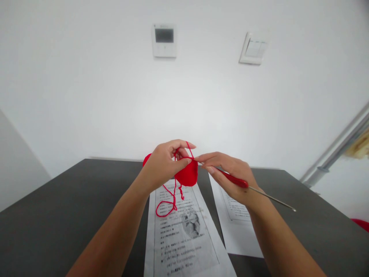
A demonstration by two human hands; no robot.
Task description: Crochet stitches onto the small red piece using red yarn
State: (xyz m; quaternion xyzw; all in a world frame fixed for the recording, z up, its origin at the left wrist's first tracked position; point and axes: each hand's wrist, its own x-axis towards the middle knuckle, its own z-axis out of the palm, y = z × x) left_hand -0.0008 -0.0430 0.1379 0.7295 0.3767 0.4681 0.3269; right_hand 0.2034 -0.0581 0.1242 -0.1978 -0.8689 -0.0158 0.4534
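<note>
Pinched in my left hand [168,159] is a small red crocheted piece [187,175], with a strand of red yarn [189,149] running over the raised index finger. My right hand [227,171] grips a double-ended crochet hook [235,180] by its red handle. One metal end points at the top edge of the crocheted piece, near my left thumb; the other sticks out past my right wrist. Loose yarn [165,208] hangs and loops down over a printed sheet [184,238]. Behind my left hand, partly hidden, shows more red yarn [147,158].
Under my arms is a dark table [86,200] against a white wall. A second printed sheet [242,238] lies under my right forearm. On the wall are a panel with a screen [164,40] and a light switch [253,48]. A grey pole [331,157] leans at the right.
</note>
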